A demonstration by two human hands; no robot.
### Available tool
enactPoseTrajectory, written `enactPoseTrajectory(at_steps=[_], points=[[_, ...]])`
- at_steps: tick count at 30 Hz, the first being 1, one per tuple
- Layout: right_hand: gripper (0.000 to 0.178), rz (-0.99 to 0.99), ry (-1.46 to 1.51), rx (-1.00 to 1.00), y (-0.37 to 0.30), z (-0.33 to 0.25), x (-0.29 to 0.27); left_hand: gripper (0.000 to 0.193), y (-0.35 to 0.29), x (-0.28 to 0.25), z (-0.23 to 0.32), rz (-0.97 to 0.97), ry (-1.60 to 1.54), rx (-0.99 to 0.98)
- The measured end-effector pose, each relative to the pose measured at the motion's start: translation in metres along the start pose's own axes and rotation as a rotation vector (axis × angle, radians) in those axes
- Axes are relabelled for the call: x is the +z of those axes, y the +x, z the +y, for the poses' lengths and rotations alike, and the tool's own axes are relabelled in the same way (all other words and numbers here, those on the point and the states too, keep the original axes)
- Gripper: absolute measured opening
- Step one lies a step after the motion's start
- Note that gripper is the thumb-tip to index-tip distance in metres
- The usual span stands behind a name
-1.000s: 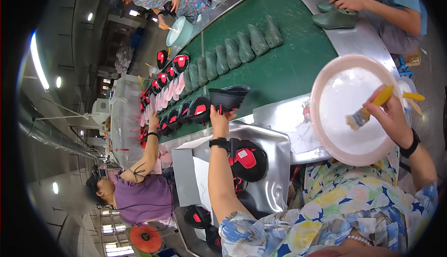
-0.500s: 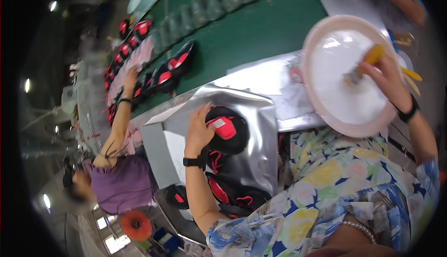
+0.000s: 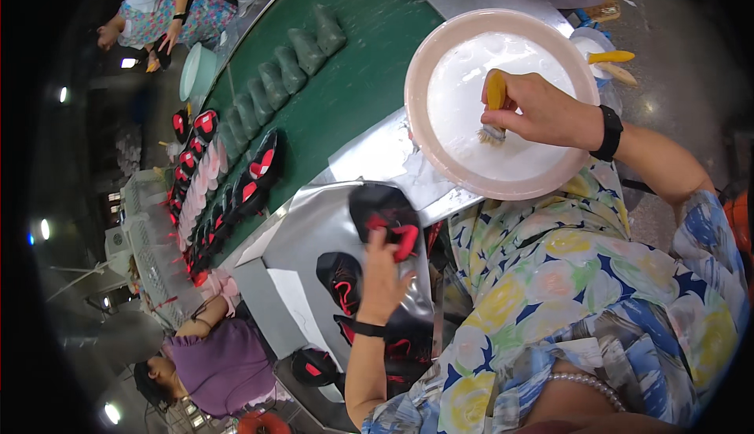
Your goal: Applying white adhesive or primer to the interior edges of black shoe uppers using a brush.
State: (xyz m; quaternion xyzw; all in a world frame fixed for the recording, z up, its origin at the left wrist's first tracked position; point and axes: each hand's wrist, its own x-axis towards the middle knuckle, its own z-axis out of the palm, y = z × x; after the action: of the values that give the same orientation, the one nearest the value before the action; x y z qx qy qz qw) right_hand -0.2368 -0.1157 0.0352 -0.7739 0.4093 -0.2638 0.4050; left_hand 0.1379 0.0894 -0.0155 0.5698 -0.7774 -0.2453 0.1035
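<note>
My right hand [image 3: 546, 110] is closed round a brush with a yellow handle [image 3: 495, 91]. Its bristles [image 3: 492, 135] dip into white liquid [image 3: 463, 96] in a wide pale-pink basin [image 3: 425, 147]. Lower and to the left, my left hand [image 3: 382, 283] has its fingers on the red part of a black-and-red shoe [image 3: 378, 205], thumb apart; hand and shoe are blurred. That shoe is over a silver sheet-covered surface [image 3: 294, 234]. Close beside my left hand rests another black shoe with red laces [image 3: 339, 279], and more black-and-red shoes [image 3: 400, 347] lie beneath my wrist.
A green conveyor belt [image 3: 369, 65] carries grey foot-shaped forms [image 3: 272, 84], pink pieces [image 3: 196, 190] and black-and-red shoes [image 3: 250, 190]. Another yellow-handled brush [image 3: 611, 56] sits beyond the basin. A co-worker in purple [image 3: 224, 367] is at the lower left; others work along the far side.
The view has shifted, so the basin appears farther left. My left hand has gone from the shoe's side to its red lower part. The brush handle now stands more upright in my right hand.
</note>
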Motion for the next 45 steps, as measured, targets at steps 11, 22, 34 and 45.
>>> enactPoseTrajectory(at_steps=[11,22,34,45], points=[[0.025,-0.32,-0.322,-0.199,-0.005,0.004,0.008,0.042,0.072,-0.006,-0.039,0.022,-0.083,-0.247],[0.024,0.16,0.21,-0.453,0.041,-0.018,-0.046,0.05,0.149,-0.07,-0.002,0.177,-0.882,-0.006],[0.039,0.328,0.158,-0.073,0.014,-0.013,-0.042,0.05,0.179,-0.036,0.032,0.129,-0.845,-0.005],[0.042,0.213,0.572,0.182,-0.008,-0.026,-0.012,0.049,0.199,-0.004,0.049,0.207,-0.939,-0.008]])
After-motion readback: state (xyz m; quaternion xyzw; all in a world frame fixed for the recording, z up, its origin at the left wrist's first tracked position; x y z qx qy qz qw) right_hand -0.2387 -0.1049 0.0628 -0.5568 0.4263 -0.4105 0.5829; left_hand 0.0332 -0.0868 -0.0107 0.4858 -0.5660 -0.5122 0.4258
